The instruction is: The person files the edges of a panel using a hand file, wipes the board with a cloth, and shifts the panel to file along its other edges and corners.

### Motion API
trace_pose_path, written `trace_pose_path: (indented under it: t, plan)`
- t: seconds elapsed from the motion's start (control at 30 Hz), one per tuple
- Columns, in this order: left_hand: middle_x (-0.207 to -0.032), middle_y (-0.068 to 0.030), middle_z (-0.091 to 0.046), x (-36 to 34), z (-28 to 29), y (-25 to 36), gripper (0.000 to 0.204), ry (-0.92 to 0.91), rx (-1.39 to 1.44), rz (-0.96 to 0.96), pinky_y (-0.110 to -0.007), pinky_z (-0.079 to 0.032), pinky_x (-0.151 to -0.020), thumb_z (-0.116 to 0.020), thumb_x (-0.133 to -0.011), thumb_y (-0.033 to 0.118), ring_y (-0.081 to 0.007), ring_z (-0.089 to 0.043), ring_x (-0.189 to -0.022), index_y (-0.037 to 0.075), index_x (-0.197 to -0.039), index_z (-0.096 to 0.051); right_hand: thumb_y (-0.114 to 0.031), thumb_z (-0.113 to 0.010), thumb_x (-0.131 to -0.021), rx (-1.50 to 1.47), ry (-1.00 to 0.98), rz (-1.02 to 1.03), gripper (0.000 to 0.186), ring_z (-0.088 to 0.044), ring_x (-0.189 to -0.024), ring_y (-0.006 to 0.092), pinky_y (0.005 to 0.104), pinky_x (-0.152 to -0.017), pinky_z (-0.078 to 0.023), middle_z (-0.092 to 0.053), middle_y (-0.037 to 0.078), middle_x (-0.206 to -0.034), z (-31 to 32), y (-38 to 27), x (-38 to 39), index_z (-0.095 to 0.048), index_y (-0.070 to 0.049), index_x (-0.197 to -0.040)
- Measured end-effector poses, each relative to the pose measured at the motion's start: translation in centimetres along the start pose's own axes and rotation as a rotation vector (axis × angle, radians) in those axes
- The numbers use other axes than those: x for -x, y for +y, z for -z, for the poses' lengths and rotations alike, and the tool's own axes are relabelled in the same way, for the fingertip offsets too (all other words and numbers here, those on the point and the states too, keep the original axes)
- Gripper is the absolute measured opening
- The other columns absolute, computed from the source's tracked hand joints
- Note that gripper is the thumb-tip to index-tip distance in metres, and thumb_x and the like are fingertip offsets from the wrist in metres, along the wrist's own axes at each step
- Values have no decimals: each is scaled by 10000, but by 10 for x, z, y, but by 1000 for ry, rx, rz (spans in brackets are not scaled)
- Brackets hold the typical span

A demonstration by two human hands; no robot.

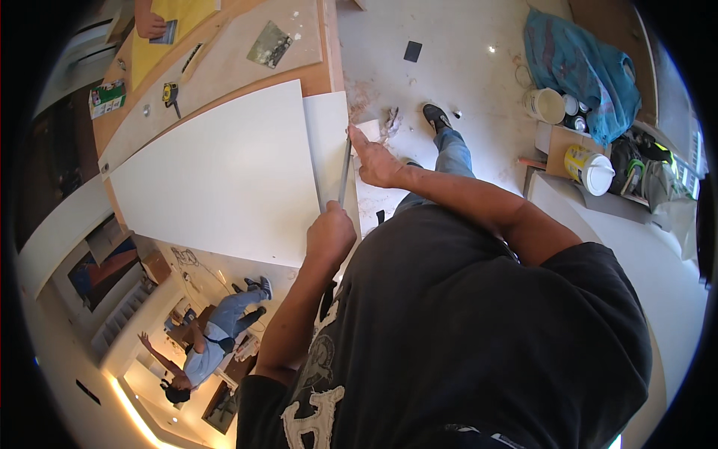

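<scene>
A slim grey metal bar [345, 173], file-like in shape, lies along the edge of a narrow white panel [327, 123]. My left hand [330, 233] is closed in a fist round its nearer end. At the far end, my right hand [376, 161] grips the bar's tip with its fingers, close to the panel's outer edge. A larger white board [217, 176] overlaps the narrow panel on the left. Both rest on a wooden-edged workbench [331, 45].
Another person's hand [152, 25] holds a dark flat piece on a yellow surface. A tape measure [170, 93] and a worn sheet [269, 45] lie on the bench. Buckets [544, 105] and a blue cover [580, 67] stand right; another person [213, 340] is lower left.
</scene>
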State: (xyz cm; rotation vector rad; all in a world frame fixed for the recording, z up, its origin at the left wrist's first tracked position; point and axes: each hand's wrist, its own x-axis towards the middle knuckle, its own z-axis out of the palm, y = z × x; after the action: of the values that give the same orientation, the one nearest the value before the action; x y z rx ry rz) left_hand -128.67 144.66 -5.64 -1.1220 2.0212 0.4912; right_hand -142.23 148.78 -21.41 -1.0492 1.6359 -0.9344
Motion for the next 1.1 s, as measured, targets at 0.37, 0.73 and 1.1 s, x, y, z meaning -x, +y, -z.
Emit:
trace_pose_path:
  t: [0.37, 0.73, 1.1]
  plan:
    - [-870, -302, -691, -30, -6, 11, 235, 74, -13, -49, -547, -537, -772, -509, -919, 120, -460, -692, -843, -72, -1042, -566, -21, -519, -793, -27, -84, 8, 814, -515, -1274, 453, 420, -1083, -411, -461, 381, -1399, 11, 45, -25, -205, 58, -1540]
    - [-833, -295, -689, -15, -7, -12, 254, 71, -54, -80, -542, -540, -747, -519, -966, 189, -458, -690, -797, -58, -990, -576, -33, -558, -785, -122, -147, -132, 936, -493, -1277, 460, 432, -1081, -417, -412, 392, -1420, 4, -1, 5, -31, 89, -1549]
    - [-842, -274, -695, -11, -7, -13, 222, -4, 30, -27, -537, -540, -750, -521, -947, 161, -452, -689, -821, -52, -960, -583, -24, -551, -777, -28, -100, -93, 897, -504, -1273, 476, 444, -1092, -411, -462, 381, -1395, -9, 7, 1, -83, 130, -1527]
